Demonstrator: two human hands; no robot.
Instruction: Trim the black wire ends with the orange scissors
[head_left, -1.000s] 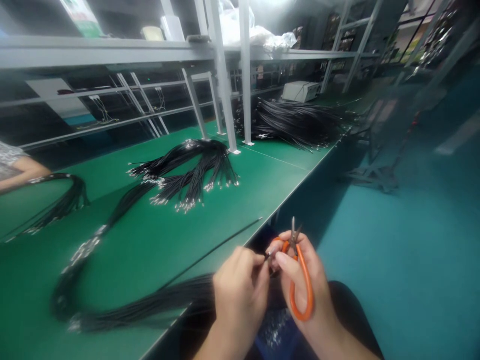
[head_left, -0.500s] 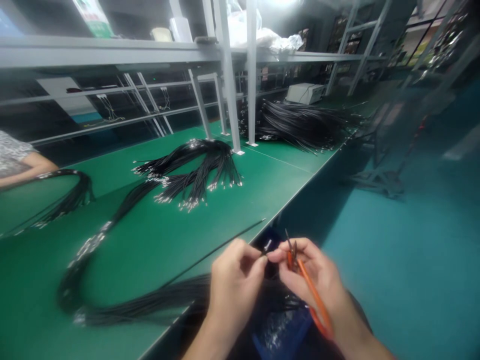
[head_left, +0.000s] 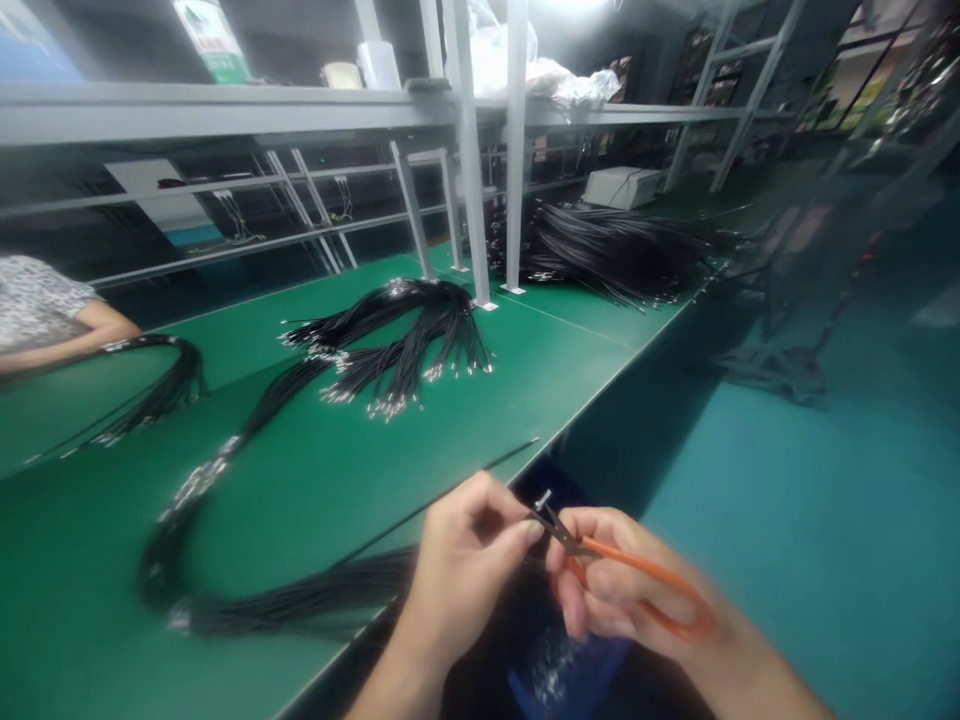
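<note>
My left hand (head_left: 472,570) is closed, pinching the end of a black cable between thumb and forefinger. A small silvery tip (head_left: 543,497) sticks up from that pinch. My right hand (head_left: 630,580) grips orange-handled scissors (head_left: 652,565), whose blades lie at the cable end right beside my left fingertips. Along the table, a thick bundle of black cables (head_left: 300,600) curves round and runs in behind my left hand. One single black cable (head_left: 427,508) lies apart from it, reaching toward the table edge.
Below my hands is a blue bag (head_left: 577,670) with small shiny bits. More black cable bundles (head_left: 397,340) with silvery ends lie on the green table (head_left: 555,370); a larger pile (head_left: 615,250) is farther back. White shelf posts (head_left: 472,170) rise from it. Another person's arm (head_left: 109,325) is at left.
The scissors have swung from pointing upward in my right hand to pointing left, with their blades now at the cable end. My left hand keeps its pinch. The view has shifted slightly.
</note>
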